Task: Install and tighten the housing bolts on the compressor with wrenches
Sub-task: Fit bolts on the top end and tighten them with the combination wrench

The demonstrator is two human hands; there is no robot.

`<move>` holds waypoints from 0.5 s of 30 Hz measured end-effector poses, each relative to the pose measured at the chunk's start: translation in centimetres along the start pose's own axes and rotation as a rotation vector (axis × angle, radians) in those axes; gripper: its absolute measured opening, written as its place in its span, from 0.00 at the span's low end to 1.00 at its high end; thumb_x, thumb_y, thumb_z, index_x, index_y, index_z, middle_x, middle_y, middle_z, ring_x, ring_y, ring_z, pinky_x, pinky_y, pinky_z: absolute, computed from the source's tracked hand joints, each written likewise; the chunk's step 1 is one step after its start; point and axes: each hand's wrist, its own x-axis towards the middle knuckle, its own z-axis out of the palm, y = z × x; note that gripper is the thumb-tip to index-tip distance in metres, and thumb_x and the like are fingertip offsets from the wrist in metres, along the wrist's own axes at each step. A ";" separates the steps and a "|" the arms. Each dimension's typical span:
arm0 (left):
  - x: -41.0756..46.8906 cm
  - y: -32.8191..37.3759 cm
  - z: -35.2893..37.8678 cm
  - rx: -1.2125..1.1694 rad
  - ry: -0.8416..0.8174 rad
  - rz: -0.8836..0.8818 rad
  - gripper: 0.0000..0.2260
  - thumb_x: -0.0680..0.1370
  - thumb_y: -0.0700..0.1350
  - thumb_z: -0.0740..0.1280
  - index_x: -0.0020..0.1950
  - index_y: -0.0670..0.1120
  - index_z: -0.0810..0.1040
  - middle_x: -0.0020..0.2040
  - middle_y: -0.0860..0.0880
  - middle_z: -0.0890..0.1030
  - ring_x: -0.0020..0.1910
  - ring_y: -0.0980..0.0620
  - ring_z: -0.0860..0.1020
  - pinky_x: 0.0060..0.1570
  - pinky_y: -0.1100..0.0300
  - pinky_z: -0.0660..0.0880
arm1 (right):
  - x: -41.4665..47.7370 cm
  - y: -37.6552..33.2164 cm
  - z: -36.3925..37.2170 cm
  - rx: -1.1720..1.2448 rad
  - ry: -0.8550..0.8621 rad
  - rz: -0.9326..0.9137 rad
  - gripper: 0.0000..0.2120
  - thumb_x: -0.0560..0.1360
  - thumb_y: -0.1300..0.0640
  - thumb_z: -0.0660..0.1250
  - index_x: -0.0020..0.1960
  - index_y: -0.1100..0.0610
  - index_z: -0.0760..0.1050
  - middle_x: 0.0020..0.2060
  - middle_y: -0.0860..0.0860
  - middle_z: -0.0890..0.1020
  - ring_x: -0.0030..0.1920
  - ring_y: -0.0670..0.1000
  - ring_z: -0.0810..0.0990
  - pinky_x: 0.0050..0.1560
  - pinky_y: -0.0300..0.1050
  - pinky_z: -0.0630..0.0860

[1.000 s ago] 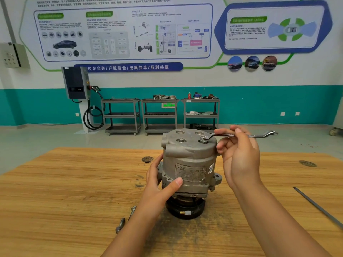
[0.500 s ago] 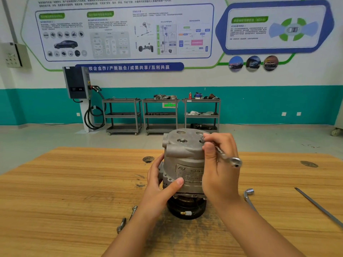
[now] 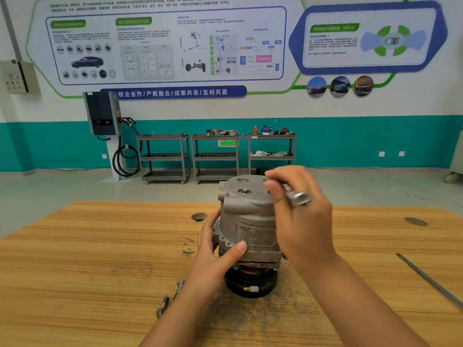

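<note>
1. Within the last second the wrench [image 3: 297,196] has swung from pointing right to pointing at you. Your right hand [image 3: 304,229] keeps its fingers clamped round it.
2. Your left hand [image 3: 213,256] still grips the compressor [image 3: 246,211], thumb on the front. The compressor stands on the desk [image 3: 100,271] between your two sets of fingers.
3. Two bolts [image 3: 162,305] lie below your left fingers.
4. The banner [image 3: 172,92] reads "校企合作/产教融合/成果共享/互利共赢". The compressor's label [image 3: 255,234] is too blurred to read.

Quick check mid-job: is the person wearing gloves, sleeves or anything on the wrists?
No. The left hand and right hand are bare, ungloved. The left forearm and right forearm show no sleeves, watch or bands down to the frame edge; no rings visible.
</note>
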 end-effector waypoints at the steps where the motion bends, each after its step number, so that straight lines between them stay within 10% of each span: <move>1: 0.0 0.0 0.0 -0.011 0.000 0.000 0.31 0.59 0.67 0.73 0.56 0.84 0.60 0.70 0.60 0.65 0.61 0.67 0.70 0.49 0.70 0.69 | 0.4 0.0 -0.3 0.123 0.039 0.091 0.09 0.79 0.54 0.60 0.49 0.57 0.76 0.41 0.51 0.80 0.42 0.49 0.78 0.44 0.38 0.75; 7: 0.0 0.1 0.0 -0.029 0.007 -0.020 0.31 0.59 0.66 0.73 0.54 0.84 0.60 0.70 0.60 0.64 0.63 0.63 0.69 0.51 0.66 0.69 | 1.8 2.1 -1.6 0.684 0.196 0.626 0.06 0.81 0.62 0.57 0.48 0.52 0.66 0.36 0.50 0.84 0.36 0.49 0.81 0.42 0.40 0.78; 15: -0.1 0.3 0.1 -0.027 0.011 -0.030 0.30 0.61 0.64 0.73 0.54 0.84 0.61 0.71 0.60 0.63 0.64 0.61 0.69 0.53 0.64 0.69 | 1.5 4.0 -1.5 0.859 0.171 0.870 0.09 0.83 0.61 0.52 0.45 0.57 0.67 0.33 0.51 0.84 0.32 0.45 0.79 0.33 0.35 0.74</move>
